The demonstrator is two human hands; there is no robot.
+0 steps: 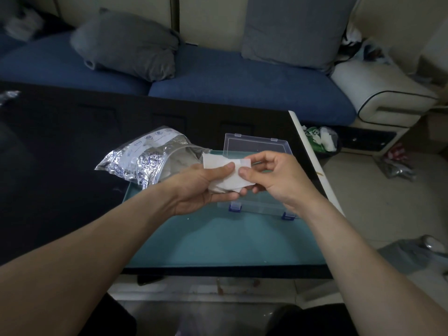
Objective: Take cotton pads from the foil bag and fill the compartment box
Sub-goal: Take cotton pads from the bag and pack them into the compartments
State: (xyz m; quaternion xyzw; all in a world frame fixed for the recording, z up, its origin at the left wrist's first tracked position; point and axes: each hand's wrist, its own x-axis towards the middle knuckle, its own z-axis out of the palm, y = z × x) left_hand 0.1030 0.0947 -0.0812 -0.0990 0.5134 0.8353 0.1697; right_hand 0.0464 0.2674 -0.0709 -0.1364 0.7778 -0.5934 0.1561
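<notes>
My left hand (198, 187) and right hand (274, 180) both pinch the white square cotton pads (225, 173), held over the clear plastic compartment box (254, 146), lid open, on teal mat (218, 236). Crinkled silver foil bag (145, 158) lies just left, mouth open.

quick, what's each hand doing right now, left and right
Left hand: holding a small stack of white square cotton pads, thumb pressed on top.
Right hand: pinching the right edge of the top pad.
</notes>
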